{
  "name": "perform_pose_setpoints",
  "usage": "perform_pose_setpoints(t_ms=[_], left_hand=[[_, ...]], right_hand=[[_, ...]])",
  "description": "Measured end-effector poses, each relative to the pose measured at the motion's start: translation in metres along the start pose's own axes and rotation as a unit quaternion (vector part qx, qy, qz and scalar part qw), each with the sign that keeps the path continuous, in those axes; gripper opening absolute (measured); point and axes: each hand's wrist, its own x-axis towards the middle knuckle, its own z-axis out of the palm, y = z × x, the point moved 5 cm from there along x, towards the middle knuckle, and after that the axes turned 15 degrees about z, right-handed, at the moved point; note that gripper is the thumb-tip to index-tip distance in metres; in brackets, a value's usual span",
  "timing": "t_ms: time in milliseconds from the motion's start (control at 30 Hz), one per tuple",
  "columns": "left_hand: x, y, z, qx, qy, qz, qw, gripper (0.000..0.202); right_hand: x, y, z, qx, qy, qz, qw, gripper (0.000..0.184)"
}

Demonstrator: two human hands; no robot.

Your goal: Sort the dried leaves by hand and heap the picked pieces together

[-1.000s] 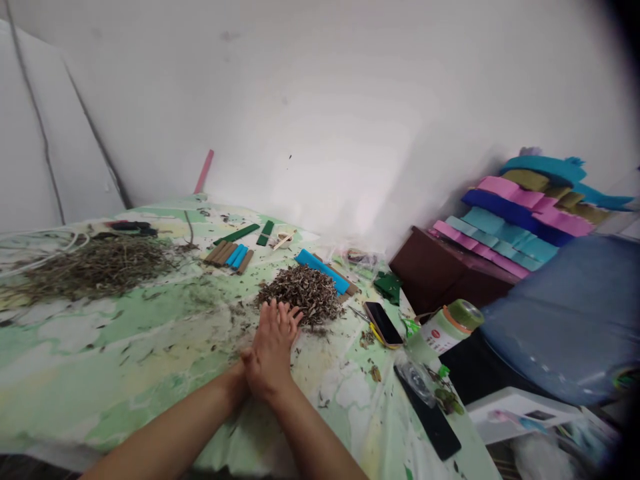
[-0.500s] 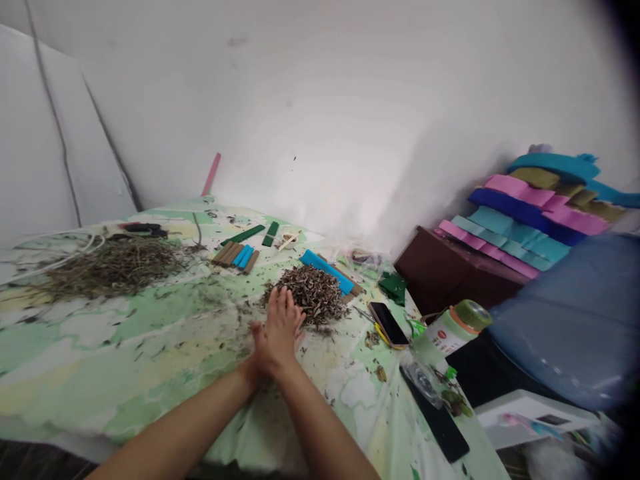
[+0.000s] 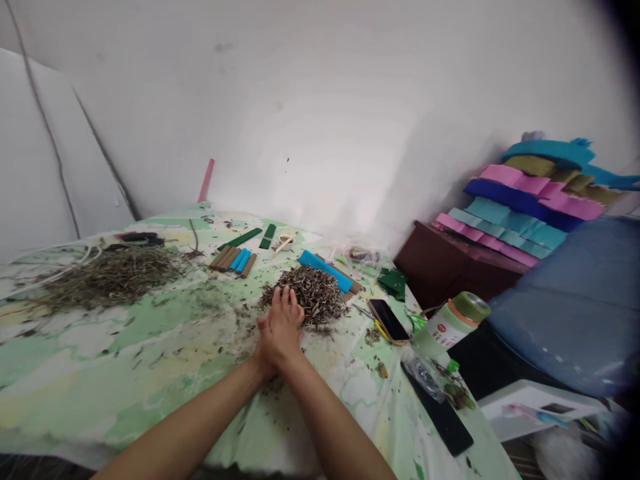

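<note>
My two hands lie palm to palm on the green patterned table cover (image 3: 150,360), fingertips pointing away from me. My right hand (image 3: 284,327) is on the near side with its fingers stretched out. Its fingertips touch the edge of a small heap of dried leaf bits (image 3: 317,297). My left hand (image 3: 261,348) is mostly hidden behind it; only the thumb and wrist show. Whether anything sits between the palms is hidden.
A larger heap of dried stems (image 3: 110,277) lies at the left. Brown and blue rolled sticks (image 3: 234,258), green strips (image 3: 240,237) and a blue strip (image 3: 323,270) lie beyond. A phone (image 3: 389,321), a bottle (image 3: 453,323) and a black slab (image 3: 443,417) are at the right edge, with stacked coloured paper (image 3: 525,200) behind.
My joined hands have slid a little forward towards the leaf heap, and my head has shifted slightly. Nothing else on the table has moved.
</note>
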Motion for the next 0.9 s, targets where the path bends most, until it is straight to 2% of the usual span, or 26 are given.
perform_pose_setpoints(t_ms=[100, 200, 300, 400, 500, 633, 733, 900], left_hand=[[0.0, 0.001, 0.009, -0.027, 0.018, -0.025, 0.999, 0.054], [0.004, 0.005, 0.011, -0.061, 0.061, -0.025, 0.996, 0.054], [0.009, 0.01, 0.008, -0.099, 0.091, 0.003, 0.991, 0.051], [0.011, 0.012, 0.006, -0.081, 0.088, -0.002, 0.993, 0.051], [0.01, 0.013, 0.005, -0.038, 0.074, -0.018, 0.996, 0.055], [0.009, 0.011, 0.007, -0.001, 0.061, -0.031, 0.998, 0.058], [0.008, 0.009, 0.011, 0.008, 0.057, -0.046, 0.997, 0.058], [0.004, 0.004, 0.02, 0.016, 0.039, -0.083, 0.996, 0.047]], right_hand=[[0.032, 0.02, -0.012, 0.062, 0.002, 0.045, 0.997, 0.058], [0.046, 0.045, -0.028, 0.133, 0.04, 0.061, 0.988, 0.052], [0.039, 0.059, -0.042, 0.18, 0.039, 0.005, 0.983, 0.044], [0.021, 0.06, -0.048, 0.174, -0.011, -0.079, 0.982, 0.032], [0.006, 0.056, -0.043, 0.139, -0.08, -0.143, 0.977, 0.036], [0.001, 0.053, -0.031, 0.105, -0.118, -0.163, 0.974, 0.04], [0.003, 0.057, -0.029, 0.15, -0.084, -0.13, 0.977, 0.029], [0.004, 0.07, -0.038, 0.23, 0.015, -0.045, 0.972, 0.011]])
